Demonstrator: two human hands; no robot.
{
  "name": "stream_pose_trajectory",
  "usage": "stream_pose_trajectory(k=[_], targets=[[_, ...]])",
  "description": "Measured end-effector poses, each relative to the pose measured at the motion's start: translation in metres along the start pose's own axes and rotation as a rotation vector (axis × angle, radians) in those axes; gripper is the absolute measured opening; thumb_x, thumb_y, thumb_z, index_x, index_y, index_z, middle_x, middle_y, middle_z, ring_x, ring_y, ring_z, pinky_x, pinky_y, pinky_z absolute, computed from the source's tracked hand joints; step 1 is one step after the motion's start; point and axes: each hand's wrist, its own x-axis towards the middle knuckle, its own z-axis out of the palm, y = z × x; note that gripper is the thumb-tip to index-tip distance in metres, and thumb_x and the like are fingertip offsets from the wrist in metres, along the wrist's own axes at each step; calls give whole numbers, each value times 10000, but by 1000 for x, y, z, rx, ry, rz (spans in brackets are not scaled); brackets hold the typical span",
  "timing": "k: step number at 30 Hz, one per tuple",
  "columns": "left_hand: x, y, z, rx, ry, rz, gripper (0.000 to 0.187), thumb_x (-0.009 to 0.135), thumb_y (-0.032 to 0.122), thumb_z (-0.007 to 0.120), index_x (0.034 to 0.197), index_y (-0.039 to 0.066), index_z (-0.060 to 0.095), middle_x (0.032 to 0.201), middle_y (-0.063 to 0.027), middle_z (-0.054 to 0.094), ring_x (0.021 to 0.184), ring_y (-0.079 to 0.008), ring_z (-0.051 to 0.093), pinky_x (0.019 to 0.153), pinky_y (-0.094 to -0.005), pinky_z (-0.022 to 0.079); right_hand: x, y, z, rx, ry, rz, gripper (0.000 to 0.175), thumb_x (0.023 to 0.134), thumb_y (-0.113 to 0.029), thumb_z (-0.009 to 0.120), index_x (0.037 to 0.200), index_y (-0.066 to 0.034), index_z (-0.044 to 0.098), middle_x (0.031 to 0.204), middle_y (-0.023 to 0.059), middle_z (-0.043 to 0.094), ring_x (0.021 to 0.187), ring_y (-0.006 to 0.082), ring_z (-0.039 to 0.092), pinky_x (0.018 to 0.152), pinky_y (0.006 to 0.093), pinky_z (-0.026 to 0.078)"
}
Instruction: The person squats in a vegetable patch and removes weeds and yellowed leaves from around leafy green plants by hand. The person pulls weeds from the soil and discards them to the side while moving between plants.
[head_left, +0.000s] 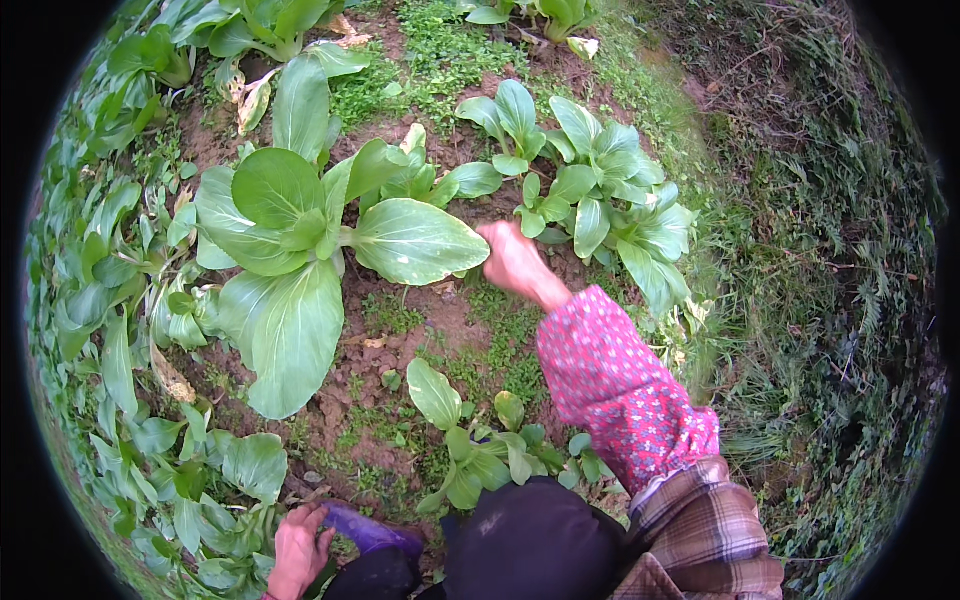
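My right hand (517, 262), in a pink floral sleeve, reaches across the bed, its fingers curled and blurred at the tip of a broad green leaf (420, 241). That leaf belongs to a large bok choy plant (300, 229) at centre left. Whether the fingers grip the leaf or something below it cannot be told. Smaller bok choy plants (592, 180) grow just beyond and to the right of this hand. My left hand (298, 544) is low in the view, its fingers loosely bent beside a purple boot (367, 529); no held object shows in it.
Another small leafy plant (469, 457) grows close in front of my dark-clad knee (536, 540). Dense leafy greens (120, 277) line the left side. Low weeds (450, 56) cover parts of the brown soil (390, 330). A rough grassy strip (810, 300) runs along the right.
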Motion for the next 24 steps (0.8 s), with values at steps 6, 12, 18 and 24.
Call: stream_pose_trajectory(k=[6, 12, 18, 24], targets=[[-3, -2, 5, -10, -7, 4, 341, 720, 71, 734, 1044, -3, 658, 1070, -197, 644, 961, -388, 613, 839, -427, 508, 5, -19, 11, 200, 85, -110, 123, 757, -59, 616, 857, 6, 588, 822, 235, 578, 783, 429, 590, 678, 475, 478], [1, 2, 0, 3, -23, 33, 331, 742, 73, 716, 1053, -16, 646, 1060, -204, 634, 950, -394, 611, 823, -424, 507, 59, -10, 18, -129, 219, -122, 221, 899, -232, 495, 990, -30, 497, 885, 204, 503, 832, 429, 561, 709, 486, 465], [2, 8, -4, -15, -33, 11, 323, 743, 72, 716, 1047, -15, 651, 1054, -199, 638, 944, -389, 617, 817, -425, 510, 77, -8, 24, -449, 193, -247, 188, 788, -213, 577, 867, -44, 597, 927, 170, 585, 874, 361, 597, 663, 493, 510], [-2, 3, 1, -29, -12, 15, 323, 744, 73, 717, 1048, -17, 653, 1052, -202, 641, 945, -389, 620, 823, -420, 512, 86, 4, 19, -384, 146, -266, 161, 801, -168, 568, 912, -61, 617, 880, 161, 624, 794, 346, 643, 644, 456, 528]])
